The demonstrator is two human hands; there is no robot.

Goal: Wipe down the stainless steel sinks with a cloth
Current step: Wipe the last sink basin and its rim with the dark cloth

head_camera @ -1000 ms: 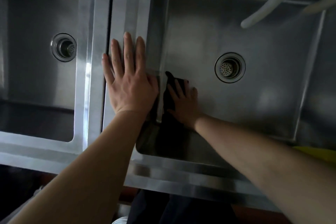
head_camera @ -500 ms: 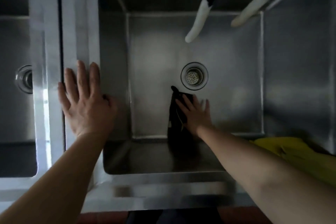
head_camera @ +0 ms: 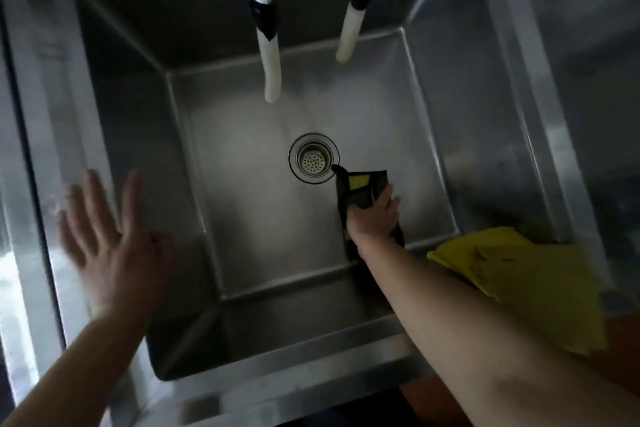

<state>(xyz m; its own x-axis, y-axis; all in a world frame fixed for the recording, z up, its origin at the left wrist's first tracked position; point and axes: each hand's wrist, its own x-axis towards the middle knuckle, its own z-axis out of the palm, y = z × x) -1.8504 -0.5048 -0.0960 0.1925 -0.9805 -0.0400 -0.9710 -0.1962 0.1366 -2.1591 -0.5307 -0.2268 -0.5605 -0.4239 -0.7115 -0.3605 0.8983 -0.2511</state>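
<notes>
A deep stainless steel sink (head_camera: pixel 138 135) fills the view, with a round drain strainer (head_camera: pixel 313 158) in its floor. A dark cloth (head_camera: pixel 360 184) with a yellow patch showing lies on the floor just right of the drain. My right hand (head_camera: pixel 375 218) presses down on it with the fingers laid over it. My left hand (head_camera: pixel 104 236) is blurred, its fingers spread, over the sink's left rim and wall; it holds nothing.
Two whitish hoses hang over the back of the basin, one with an orange and black fitting (head_camera: pixel 268 55) and one with a black collar (head_camera: pixel 351 28). A yellow cloth (head_camera: pixel 530 281) lies on the front right rim.
My right hand has slid the cloth rightwards across the sink floor, from the left wall past the drain. My view has swung right, so the left sink is out of sight.
</notes>
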